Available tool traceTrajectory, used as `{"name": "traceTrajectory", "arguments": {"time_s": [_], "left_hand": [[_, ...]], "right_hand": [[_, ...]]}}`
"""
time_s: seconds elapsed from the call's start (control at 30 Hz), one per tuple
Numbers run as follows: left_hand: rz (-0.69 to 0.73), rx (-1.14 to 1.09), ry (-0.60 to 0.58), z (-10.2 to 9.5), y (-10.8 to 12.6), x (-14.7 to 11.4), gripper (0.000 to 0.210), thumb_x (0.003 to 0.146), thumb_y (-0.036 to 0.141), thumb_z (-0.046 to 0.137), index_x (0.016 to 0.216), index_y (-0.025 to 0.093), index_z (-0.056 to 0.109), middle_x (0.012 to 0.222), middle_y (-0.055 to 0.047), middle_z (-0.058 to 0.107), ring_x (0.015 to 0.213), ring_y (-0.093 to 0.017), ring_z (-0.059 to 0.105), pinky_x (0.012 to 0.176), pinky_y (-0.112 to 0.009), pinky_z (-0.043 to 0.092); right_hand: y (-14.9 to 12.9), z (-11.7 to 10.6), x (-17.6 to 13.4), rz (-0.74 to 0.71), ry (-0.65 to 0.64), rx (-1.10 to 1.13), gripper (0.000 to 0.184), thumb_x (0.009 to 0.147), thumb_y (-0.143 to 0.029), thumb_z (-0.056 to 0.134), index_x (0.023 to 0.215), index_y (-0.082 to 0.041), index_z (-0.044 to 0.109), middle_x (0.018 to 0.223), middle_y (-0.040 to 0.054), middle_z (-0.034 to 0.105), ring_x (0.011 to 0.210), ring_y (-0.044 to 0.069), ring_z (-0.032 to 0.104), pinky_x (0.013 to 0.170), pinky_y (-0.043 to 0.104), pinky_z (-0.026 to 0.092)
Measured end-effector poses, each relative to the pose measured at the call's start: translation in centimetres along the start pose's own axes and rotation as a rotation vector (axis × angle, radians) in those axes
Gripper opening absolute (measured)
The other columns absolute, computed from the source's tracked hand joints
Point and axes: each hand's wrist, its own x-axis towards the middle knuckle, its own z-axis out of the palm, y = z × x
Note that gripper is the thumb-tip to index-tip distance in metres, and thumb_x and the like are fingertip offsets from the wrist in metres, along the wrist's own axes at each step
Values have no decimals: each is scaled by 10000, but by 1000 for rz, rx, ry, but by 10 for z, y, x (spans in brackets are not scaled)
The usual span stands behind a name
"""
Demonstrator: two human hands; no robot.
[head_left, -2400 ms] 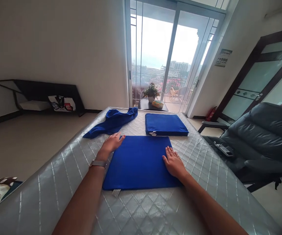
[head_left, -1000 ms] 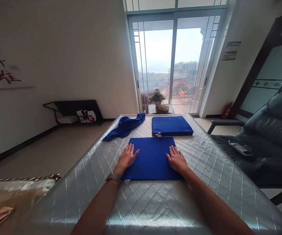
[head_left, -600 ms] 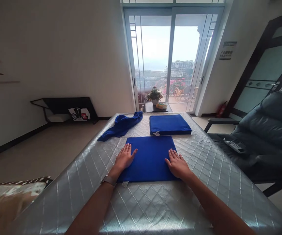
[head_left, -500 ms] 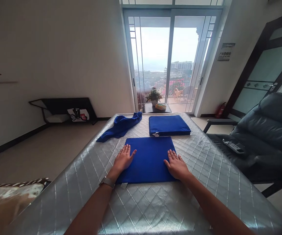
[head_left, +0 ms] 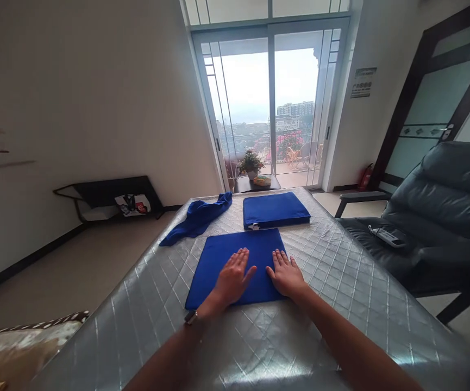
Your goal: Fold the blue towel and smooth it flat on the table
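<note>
While left hand (head_left: 233, 278) and right hand (head_left: 287, 275), fingers flat, unclamped, overlie the nearer blue cloth (head_left: 259, 252), uneven pressure could crease its six-o'clock edge.

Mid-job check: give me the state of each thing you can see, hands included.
Near blue cloth: flat, rectangular
Blue stack: flat, squarely layered
Far-left blue cloth: crumpled
Left hand: open, palm down over near cloth
Right hand: open, palm down at near cloth's right side
Potted plant: upright
Sliding glass door: cannot tell whether fully shut
</note>
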Motion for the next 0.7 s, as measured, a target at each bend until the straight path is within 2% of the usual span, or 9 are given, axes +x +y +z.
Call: {"name": "traceTrajectory", "arguments": {"time_s": [0.07, 0.13, 0.2, 0.3, 0.43, 0.7], "left_hand": [[85, -63, -82, 15, 30, 6, 727, 1005, 581, 146, 1530, 107, 313, 1584, -121, 344, 1480, -219, 278, 1220, -399, 254], [108, -107, -113, 29, 50, 12, 730, 1007, 571, 122, 1538, 98, 288, 1584, -134, 336, 1482, -216, 269, 1217, -403, 258], [77, -121, -96, 37, 59, 17, 731, 1005, 567, 109, 1545, 101, 273, 1583, -137, 335, 1486, -221, 258, 1221, -416, 246], [-16, -90, -92, 40, 55, 16, 775, 988, 607, 109, 1539, 95, 294, 1584, -146, 326, 1492, -238, 238, 1230, -430, 213], [-112, -19, -164, 31, 24, -1, 809, 973, 641, 95, 1535, 99, 307, 1606, -134, 272, 1501, -244, 206, 1230, -436, 188], [-310, 130, -191, 13, -78, -73, 820, 966, 658, 113, 1559, 104, 223, 1622, -147, 207, 1506, -271, 185, 1217, -486, 178]], "right_hand": [[1, 0, -1, -10, 2, -5, 704, 991, -471, 159, 1570, -70, 139, 1651, 93, 91, 1526, 228, 65, 1225, 450, 52], [3, 1, -1, -25, -4, -17, 685, 993, -441, 171, 1571, -75, 128, 1653, 89, 72, 1527, 225, 44, 1225, 449, 48], [5, 3, 0, -41, -8, -15, 680, 992, -439, 179, 1576, -94, 120, 1655, 77, 59, 1527, 223, 24, 1224, 458, 39], [7, 4, 3, -48, 0, 6, 696, 990, -474, 171, 1576, -100, 131, 1653, 76, 75, 1527, 224, 36, 1223, 471, 29], [8, 4, 4, -36, 6, 17, 728, 985, -513, 161, 1572, -82, 139, 1650, 84, 91, 1527, 226, 58, 1224, 469, 26], [8, 2, 4, -30, -2, 36, 722, 984, -525, 170, 1575, -112, 147, 1656, 66, 86, 1527, 216, 42, 1223, 460, 14]]}}
